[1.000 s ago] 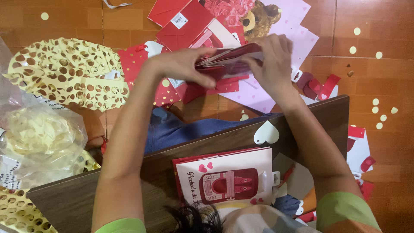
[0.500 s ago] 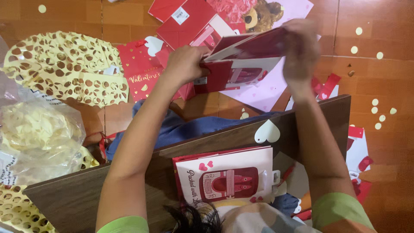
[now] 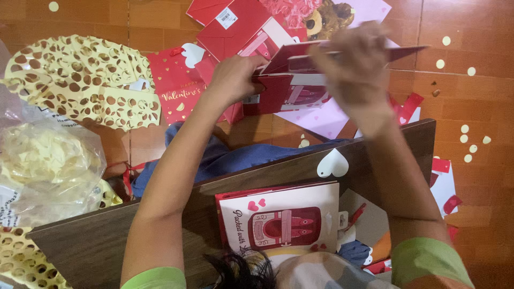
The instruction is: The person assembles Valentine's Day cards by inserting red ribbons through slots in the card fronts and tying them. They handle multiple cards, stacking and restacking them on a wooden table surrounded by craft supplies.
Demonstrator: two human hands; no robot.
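My left hand [image 3: 234, 76] and my right hand [image 3: 356, 69] together hold a red folded paper card [image 3: 292, 85] above the floor. The left hand grips its lower left flap. The right hand pinches the upper flap, lifted up and to the right, so the card stands partly unfolded. Under it lie other red cards and a pale pink sheet [image 3: 321, 115]. A white card with a red picture [image 3: 281, 217] rests on a dark wooden board [image 3: 96, 243] close to my body.
Yellow perforated paper decorations [image 3: 80, 80] and a clear plastic bag of yellow paper [image 3: 48, 166] lie at the left. A bear picture [image 3: 326, 18] sits at the top. Small pale paper dots [image 3: 468, 144] and red scraps [image 3: 444, 166] are scattered on the brown tiled floor.
Both hands have raised the red card and pulled it apart: the right hand lifted the upper flap up and rightward while the left kept hold of the lower part.
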